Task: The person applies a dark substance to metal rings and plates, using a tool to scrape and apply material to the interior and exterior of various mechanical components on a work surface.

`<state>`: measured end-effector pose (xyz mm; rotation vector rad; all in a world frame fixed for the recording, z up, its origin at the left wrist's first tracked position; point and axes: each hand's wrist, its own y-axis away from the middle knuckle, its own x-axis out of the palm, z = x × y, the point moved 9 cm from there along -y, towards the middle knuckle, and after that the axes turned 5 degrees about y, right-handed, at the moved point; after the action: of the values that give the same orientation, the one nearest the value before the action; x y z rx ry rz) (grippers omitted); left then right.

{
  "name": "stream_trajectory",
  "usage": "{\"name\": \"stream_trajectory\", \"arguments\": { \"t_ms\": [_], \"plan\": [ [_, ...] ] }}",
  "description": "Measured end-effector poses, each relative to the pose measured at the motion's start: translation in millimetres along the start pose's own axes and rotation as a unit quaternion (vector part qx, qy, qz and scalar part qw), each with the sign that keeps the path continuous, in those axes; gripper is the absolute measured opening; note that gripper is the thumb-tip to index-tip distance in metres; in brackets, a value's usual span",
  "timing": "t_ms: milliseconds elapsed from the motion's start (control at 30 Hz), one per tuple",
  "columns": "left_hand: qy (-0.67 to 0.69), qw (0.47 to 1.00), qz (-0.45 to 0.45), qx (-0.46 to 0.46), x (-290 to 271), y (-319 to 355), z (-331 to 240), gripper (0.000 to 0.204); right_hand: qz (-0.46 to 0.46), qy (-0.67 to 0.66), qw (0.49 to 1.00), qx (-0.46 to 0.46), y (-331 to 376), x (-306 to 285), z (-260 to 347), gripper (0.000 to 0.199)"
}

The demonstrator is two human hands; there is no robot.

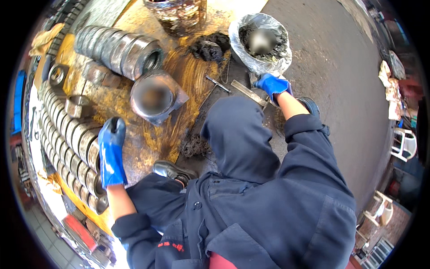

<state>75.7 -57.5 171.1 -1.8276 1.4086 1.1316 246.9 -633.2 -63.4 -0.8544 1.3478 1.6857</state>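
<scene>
My left hand [112,151], in a blue glove, is held beside the rows of metal rings [87,142] at the left. Its fingers are curled together with a dark patch at their tips; what they hold, if anything, is unclear. Farther off, a single ring-shaped metal part [168,92] rests on a plastic sheet, its centre blurred. My right hand [274,86], also blue-gloved, is closed just below a tub lined with clear plastic [283,56] that contains dark greasy matter. Close to its fingers lies a flat metal bar [247,92]. Anything inside that grip is hidden.
A row of larger metal rings [117,48] lies at the upper left of the grease-stained yellow board [152,143]. Dark greasy lumps [209,47] sit near a shiny wrapped container [177,15]. A thin metal rod [218,84] lies near the board's edge. White chairs [404,144] stand far right.
</scene>
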Motion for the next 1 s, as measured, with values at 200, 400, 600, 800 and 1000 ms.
{"name": "stream_trajectory", "arguments": {
  "t_ms": [200, 400, 600, 800, 1000],
  "plan": [
    [-0.003, 0.996, 0.052, -0.074, 18, -21, 36, 0.033, 0.071, 0.100, 0.986, 0.112, -8, 102, -106, 0.033],
    [0.032, 0.987, 0.077, -0.134, 31, -18, 101, 0.034, 0.126, 0.159, 0.969, 0.143, 37, 88, -86, 0.026],
    [-0.003, 0.985, 0.127, -0.117, 48, -22, 121, 0.039, 0.106, -0.201, 0.937, 0.265, 42, 117, -106, 0.040],
    [0.070, 0.976, 0.128, -0.163, 52, -26, 105, 0.037, 0.052, -0.312, 0.873, 0.373, 50, 146, -131, 0.047],
    [0.043, 0.975, 0.134, -0.174, 54, -18, 120, 0.037, 0.016, -0.328, 0.877, 0.351, 39, 125, -115, 0.038]
  ]
}}
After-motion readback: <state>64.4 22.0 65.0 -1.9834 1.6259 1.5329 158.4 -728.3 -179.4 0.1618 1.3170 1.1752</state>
